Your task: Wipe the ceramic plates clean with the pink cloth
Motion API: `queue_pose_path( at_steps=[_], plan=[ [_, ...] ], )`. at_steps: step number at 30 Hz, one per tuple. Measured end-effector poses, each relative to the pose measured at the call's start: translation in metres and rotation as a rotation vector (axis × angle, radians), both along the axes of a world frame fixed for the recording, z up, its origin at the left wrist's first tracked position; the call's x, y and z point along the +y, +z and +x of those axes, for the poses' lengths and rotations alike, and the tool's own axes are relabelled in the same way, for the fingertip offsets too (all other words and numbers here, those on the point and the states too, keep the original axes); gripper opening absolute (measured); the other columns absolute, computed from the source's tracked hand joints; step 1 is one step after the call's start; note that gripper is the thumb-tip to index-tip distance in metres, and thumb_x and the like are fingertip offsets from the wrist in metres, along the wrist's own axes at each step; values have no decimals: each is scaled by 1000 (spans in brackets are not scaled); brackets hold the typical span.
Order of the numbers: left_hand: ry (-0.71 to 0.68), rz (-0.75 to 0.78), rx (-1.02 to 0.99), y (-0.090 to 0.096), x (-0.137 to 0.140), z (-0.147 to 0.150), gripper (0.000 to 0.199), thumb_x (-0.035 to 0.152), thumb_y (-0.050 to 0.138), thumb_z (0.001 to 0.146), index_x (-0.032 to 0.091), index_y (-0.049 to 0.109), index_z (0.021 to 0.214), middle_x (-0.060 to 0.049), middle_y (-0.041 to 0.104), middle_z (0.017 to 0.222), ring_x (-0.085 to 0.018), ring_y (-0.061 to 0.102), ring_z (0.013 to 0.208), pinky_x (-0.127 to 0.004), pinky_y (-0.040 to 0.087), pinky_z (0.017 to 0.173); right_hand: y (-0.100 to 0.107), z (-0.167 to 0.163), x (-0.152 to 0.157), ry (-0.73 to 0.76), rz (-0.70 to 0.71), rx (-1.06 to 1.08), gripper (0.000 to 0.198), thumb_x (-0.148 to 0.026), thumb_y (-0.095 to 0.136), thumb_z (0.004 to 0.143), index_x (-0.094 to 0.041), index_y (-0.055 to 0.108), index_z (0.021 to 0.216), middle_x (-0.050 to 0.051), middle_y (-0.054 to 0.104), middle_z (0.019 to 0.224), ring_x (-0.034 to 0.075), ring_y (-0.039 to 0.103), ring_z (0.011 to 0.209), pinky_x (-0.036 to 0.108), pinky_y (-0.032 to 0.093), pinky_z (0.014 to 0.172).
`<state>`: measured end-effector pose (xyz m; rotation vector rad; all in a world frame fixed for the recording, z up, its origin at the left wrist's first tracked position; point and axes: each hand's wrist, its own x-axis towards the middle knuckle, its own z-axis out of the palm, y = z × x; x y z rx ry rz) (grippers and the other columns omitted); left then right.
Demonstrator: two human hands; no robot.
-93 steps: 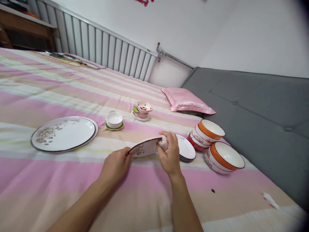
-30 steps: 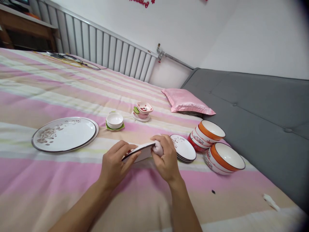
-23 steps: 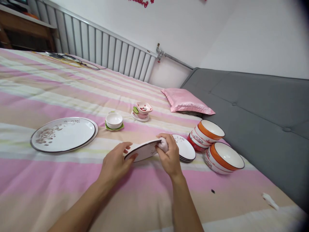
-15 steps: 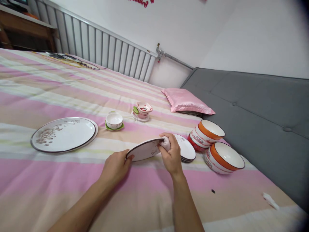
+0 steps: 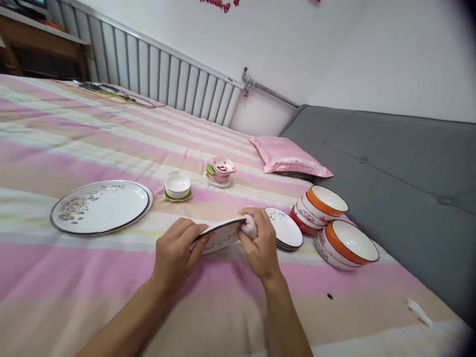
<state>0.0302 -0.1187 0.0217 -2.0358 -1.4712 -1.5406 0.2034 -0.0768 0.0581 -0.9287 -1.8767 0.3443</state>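
Fingers grip a plate near small nested bowls.

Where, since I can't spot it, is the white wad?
In the head view, the white wad is near the centre, gripped in the right hand at the right edge of the tilted plate, left of the plate stack.

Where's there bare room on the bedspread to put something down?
Bedspread is bare nearer you than the oval platter, left of your left hand, and between platter and cables. It's crowded right of your right hand: stacked plates, then orange-rimmed bowls.
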Motion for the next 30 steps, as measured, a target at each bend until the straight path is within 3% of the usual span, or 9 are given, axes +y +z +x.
queue_pose_path(
  at_steps=[4,8,14,17,21,24,30],
  plan=[
    [2,36,-7,1,-1,-1,7,17,55,82,17,63,84,-2,56,67,-15,50,66,-25,40,59,3,-6,-8,28,17,-70,37,-4,45,69,-22,56,99,4,55,95,20,50,92,34,40,81],
    [9,-58,-19,0,0,-1,8,21,54,83,18,62,84,-2,56,68,-14,52,67,-25,40,59,2,-6,-6,20,-8,-73,38,-4,45,68,-22,56,99,3,56,96,20,50,92,33,39,81],
    [58,-390,-83,-6,4,-1,25,36,56,79,21,59,100,-3,64,88,-16,58,76,-26,42,63,-9,4,10,-18,-84,33,33,-8,48,68,-22,56,96,2,57,95,19,52,91,32,39,81],
    [63,-574,-88,-8,7,-2,20,38,53,79,23,60,89,-1,65,83,-17,59,72,-25,40,58,-15,11,20,-31,-162,118,28,-11,49,70,-21,56,95,3,58,95,19,53,90,32,40,81],
    [105,-739,-50,-9,8,-2,23,37,48,81,22,53,65,2,57,58,-15,50,53,-24,32,50,-19,16,27,-48,-203,172,25,-14,50,69,-20,56,93,2,59,93,19,53,88,32,40,81],
    [100,-658,-38,-10,8,-2,28,35,47,83,21,51,60,3,52,53,-13,46,50,-24,32,51,-19,17,27,-62,-203,189,26,-13,49,68,-20,56,93,1,59,92,19,53,88,32,41,80],
    [26,-201,-115,-6,4,-1,16,29,53,84,20,65,78,1,57,62,-11,51,59,-22,36,55,-14,12,19,-40,-179,176,27,-12,49,70,-20,56,94,2,59,95,19,53,90,33,41,81]
  ],
)
